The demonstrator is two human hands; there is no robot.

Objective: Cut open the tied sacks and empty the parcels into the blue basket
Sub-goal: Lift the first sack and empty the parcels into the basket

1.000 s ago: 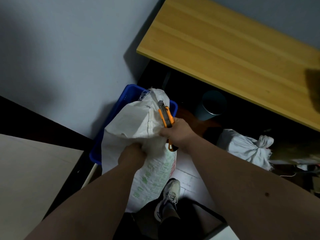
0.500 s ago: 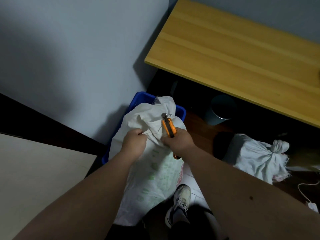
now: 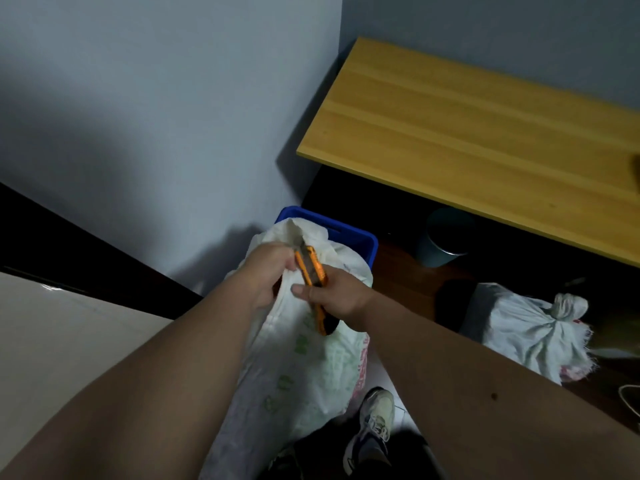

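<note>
Grey walls meet at a corner above a dark floor, with a wooden tabletop [image 3: 485,133] at upper right. Left hand [image 3: 268,278]: fingers curled, gripping the gathered cloth near the mouth of the white sack [image 3: 311,368]. Right hand [image 3: 334,296]: fingers wrapped round the orange utility knife [image 3: 310,271], thumb laid along its side. Knife long axis runs diagonally; the blade end points up and left toward the sack mouth. Sack long axis runs from bottom centre upward, its top lying over the rim of the blue basket [image 3: 360,240]. A second tied sack [image 3: 533,327] lies on the floor to the right.
</note>
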